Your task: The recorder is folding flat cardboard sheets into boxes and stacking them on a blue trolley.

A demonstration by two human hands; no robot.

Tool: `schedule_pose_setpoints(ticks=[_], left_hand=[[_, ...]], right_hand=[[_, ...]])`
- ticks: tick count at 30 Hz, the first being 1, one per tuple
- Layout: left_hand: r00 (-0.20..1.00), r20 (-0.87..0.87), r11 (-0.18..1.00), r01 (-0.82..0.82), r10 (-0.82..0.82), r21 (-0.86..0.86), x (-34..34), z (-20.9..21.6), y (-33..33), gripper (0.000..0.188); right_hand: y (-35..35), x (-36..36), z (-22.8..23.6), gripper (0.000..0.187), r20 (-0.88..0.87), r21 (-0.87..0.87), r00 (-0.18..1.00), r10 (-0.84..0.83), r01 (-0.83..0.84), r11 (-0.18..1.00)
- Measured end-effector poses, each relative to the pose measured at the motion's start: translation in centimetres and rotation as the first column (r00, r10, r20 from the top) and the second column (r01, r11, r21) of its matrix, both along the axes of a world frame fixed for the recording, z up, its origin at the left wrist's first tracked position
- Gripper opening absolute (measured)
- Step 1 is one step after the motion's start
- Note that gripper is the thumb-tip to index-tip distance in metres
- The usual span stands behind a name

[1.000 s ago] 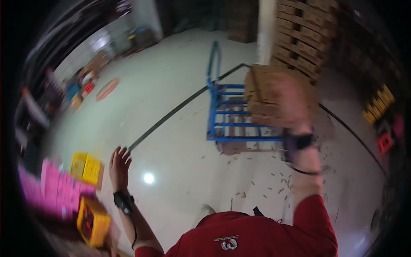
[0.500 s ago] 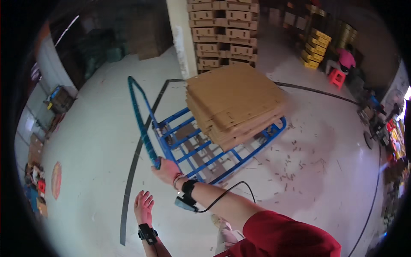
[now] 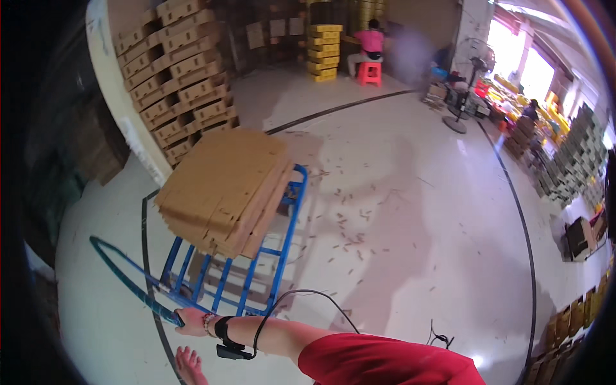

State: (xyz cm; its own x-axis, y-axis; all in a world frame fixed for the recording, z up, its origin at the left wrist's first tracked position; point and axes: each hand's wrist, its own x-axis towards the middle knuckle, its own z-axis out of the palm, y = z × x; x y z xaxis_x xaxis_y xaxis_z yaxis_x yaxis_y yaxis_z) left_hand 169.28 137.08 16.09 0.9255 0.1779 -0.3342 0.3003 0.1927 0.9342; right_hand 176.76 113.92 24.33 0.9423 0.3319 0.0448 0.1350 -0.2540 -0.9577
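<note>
My right hand is closed around the near end of the teal-wrapped handle of a blue platform cart. A bracelet and a black strap with a small device sit on that wrist. A stack of flat cardboard sheets lies on the far part of the cart, its edges uneven; bare blue bars show at the near part. Close below the handle, my left hand is held apart from the cart, fingers spread and holding nothing. Its wrist is out of the picture.
Tall stacked cardboard boxes stand beside a pale pillar behind the cart. Farther off, a person in pink sits on a red stool by yellow crates. A standing fan is at right. Small scraps litter the floor.
The view has swung to the right, so the cart, cardboard and both hands appear farther left and lower. My right hand keeps its hold on the handle.
</note>
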Motion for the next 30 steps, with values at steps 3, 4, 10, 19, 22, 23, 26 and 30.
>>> schedule_pose_setpoints(ticks=[3, 4, 10, 19, 22, 23, 26, 30], left_hand=[[0.987, 0.105, 0.986, -0.132, 0.121, 0.099, -0.4, 3.9, -3.9, 0.048], [0.98, 0.135, 0.971, -0.167, 0.145, 0.171, -1.1, 6.3, -7.2, 0.05], [0.835, 0.535, 0.728, -0.284, -0.133, 0.624, -4.1, 14.5, -14.7, 0.037], [0.727, 0.279, 0.407, 0.001, -0.627, 0.913, -10.6, 14.8, -22.6, 0.022], [0.736, 0.071, 0.076, -0.027, -0.673, 0.997, -10.1, 15.0, -27.4, 0.021], [0.787, 0.021, -0.005, -0.031, -0.617, 1.0, -10.3, 14.0, -28.0, 0.024], [0.877, 0.055, -0.147, -0.141, -0.477, 0.979, -11.3, 11.7, -29.4, 0.05], [0.953, -0.062, -0.377, -0.058, -0.298, 0.925, -15.5, 10.5, -36.0, 0.037]], right_hand=[[-5.9, -2.8, -0.1, 0.046, 0.079, -0.028, 0.997, -0.001, 0.003, 1.0], [-8.1, -4.2, -0.4, 0.048, 0.073, -0.043, 0.997, 0.016, -0.013, 0.999], [-17.0, -17.6, 1.7, 0.044, -0.045, -0.06, 0.992, 0.119, -0.122, 0.991], [-38.8, -28.9, 3.2, 0.04, 0.132, -0.301, 0.982, -0.131, 0.166, 0.939], [-45.3, -30.3, 3.5, 0.037, 0.079, -0.354, 0.985, -0.151, 0.169, 0.92], [-46.6, -31.0, 3.5, 0.035, 0.166, -0.378, 0.967, -0.194, 0.244, 0.893], [-50.2, -31.6, 3.2, 0.034, 0.112, -0.413, 0.981, -0.159, 0.192, 0.89], [-58.0, -34.3, 3.4, 0.033, 0.135, -0.494, 0.985, -0.111, 0.163, 0.854]])
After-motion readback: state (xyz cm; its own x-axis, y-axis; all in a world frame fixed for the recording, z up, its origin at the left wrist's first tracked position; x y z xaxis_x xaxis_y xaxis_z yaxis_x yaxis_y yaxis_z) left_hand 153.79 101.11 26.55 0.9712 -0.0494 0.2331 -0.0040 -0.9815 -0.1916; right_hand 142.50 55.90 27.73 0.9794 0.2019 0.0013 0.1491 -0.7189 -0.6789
